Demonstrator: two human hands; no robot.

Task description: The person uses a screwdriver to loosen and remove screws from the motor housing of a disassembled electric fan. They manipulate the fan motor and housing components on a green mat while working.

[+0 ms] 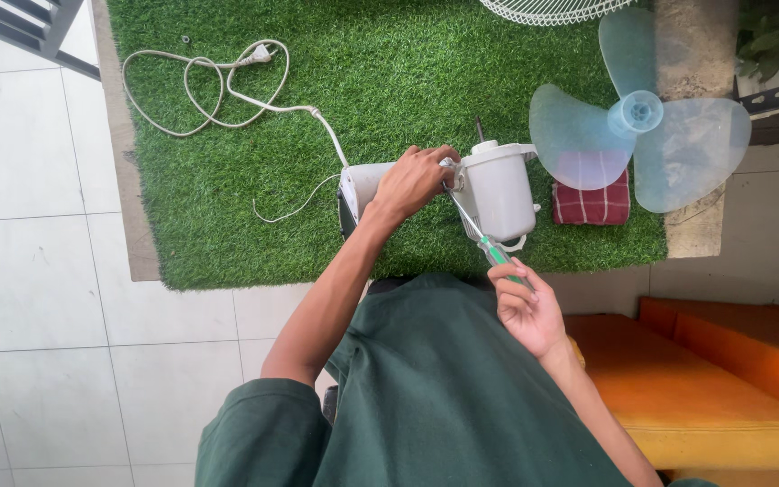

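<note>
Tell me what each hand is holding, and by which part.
The right hand holds a screwdriver by its green handle. The left hand grips the white fan motor at the end nearest its neck.

Open grass [407, 81] is seen in the upper middle of the frame, above the motor housing [498, 189]. Upper left is taken up by the looped cord [218, 90], which runs down to the housing. Right of the housing, passage is blocked by the red cloth [592, 203] and the blade [637, 135]; the grille [552, 9] closes the top edge. Bare tiles [47, 271] lie at left.
</note>
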